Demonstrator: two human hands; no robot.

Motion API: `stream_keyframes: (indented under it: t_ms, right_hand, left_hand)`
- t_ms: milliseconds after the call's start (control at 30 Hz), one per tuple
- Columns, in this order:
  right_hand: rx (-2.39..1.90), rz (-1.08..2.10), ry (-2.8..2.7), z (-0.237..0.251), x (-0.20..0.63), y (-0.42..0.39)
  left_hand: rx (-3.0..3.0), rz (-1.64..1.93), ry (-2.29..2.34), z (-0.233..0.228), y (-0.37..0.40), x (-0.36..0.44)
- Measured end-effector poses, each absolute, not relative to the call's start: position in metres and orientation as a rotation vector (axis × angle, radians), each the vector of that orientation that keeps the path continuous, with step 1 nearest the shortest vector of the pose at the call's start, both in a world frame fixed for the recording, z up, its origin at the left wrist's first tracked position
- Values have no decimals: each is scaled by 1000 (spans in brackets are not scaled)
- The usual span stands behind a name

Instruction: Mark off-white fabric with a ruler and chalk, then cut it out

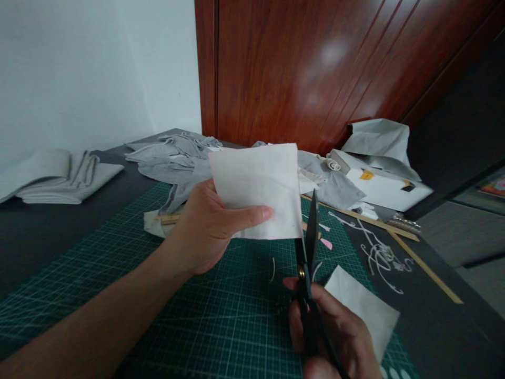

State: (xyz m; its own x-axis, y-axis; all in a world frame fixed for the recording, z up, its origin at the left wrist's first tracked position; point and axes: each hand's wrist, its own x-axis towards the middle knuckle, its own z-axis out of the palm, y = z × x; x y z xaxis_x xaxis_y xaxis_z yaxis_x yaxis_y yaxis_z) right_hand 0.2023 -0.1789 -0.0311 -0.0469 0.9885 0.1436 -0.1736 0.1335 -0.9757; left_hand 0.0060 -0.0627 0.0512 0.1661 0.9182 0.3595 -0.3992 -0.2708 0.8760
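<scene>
We record a white fabric square [258, 189], plain and unpatterned. We note black scissors [310, 263] with a brass-coloured pivot screw. We list a cutting mat [158, 295], dark green with a fine pale grid of lines. We enter the desk [47, 231] as matt black. We count a second white fabric piece [365, 308]; a heap of grey cloth [173, 158]; folded pale grey fabric [51, 176]; a small pink scrap [326, 243]; white cord trimmings [381, 255]; light wooden rulers [426, 268]; a white box [389, 189] with a yellow label. Behind, we see reddish-brown wood panelling [315, 68] with visible grain, and a white wall [87, 68].
</scene>
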Motion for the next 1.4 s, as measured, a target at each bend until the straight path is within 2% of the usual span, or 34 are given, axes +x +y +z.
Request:
stream_keyframes:
  t_ms: [600,833,1400]
  right_hand:
    - [-976,1156,-1169,-31,200,-181]
    - [-1016,1285,-1136,-26,202,-182]
    - [-1086,1282,-1138,-25,202,-182]
  left_hand:
    - [1317,1416,611,48,-64,5]
    - [1344,1429,704,48,-64,3]
    - [1442,1416,749,48,-62,0]
